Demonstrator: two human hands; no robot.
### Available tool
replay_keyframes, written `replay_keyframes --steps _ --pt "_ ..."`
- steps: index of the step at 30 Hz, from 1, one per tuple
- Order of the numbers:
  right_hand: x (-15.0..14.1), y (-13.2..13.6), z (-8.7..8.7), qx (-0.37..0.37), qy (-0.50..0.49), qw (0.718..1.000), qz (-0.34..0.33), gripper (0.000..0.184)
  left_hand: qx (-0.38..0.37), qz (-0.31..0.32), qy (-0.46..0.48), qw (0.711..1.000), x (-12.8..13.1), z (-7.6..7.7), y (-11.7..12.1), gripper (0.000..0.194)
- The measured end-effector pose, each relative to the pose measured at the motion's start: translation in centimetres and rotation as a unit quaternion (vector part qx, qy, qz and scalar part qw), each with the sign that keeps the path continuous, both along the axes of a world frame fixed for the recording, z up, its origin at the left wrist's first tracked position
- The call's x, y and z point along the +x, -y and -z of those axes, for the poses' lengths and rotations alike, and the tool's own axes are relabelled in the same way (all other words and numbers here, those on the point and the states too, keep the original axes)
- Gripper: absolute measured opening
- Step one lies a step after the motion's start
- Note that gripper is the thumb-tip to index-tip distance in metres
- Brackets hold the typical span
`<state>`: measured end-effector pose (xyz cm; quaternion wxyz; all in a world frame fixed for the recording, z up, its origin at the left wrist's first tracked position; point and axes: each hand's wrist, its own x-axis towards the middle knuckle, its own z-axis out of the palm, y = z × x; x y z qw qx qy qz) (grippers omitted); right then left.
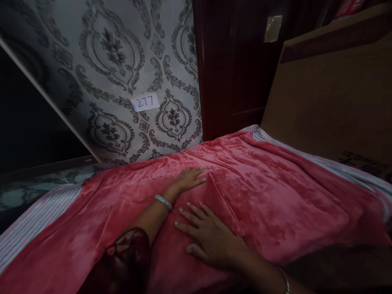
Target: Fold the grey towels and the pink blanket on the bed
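Note:
A red plush blanket (275, 192) is spread over a flat surface, with a folded-over flap of the same cloth near the middle. My left hand (190, 179) lies on the flap close to its upper corner, fingers stretched toward the right. Lower down, my right hand (211, 237) rests flat on the cloth with its fingers spread and pointing up and left. Neither hand grips the fabric. Around the left wrist sits a pale bangle (163, 202), and a thin metal bangle (285, 281) circles the right wrist.
Striped cloth (43, 220) shows beneath the blanket at the left and right edges. Behind it stand a patterned wall (147, 61) bearing a paper marked 277 (145, 101) and a dark red wooden panel (229, 73). A large cardboard box (330, 98) borders the right.

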<state>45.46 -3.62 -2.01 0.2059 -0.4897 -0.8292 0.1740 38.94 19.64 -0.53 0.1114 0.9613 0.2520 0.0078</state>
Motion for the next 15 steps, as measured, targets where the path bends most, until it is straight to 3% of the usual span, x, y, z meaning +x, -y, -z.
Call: replay_keyframes --steps 8,13,15 --pt "-0.1 -0.1 0.3 0.011 0.014 1.0 0.008 0.061 0.01 -0.015 -0.008 1.0 -0.2 0.0 0.6 0.069" --pt "-0.2 -0.1 0.6 0.041 0.042 0.998 0.011 0.06 0.046 -0.03 -0.031 0.998 -0.2 -2.1 2.2 0.071" --pt "-0.3 -0.1 0.8 0.048 0.05 0.997 0.014 0.06 0.045 0.003 -0.007 0.999 -1.5 -3.1 3.9 0.066"
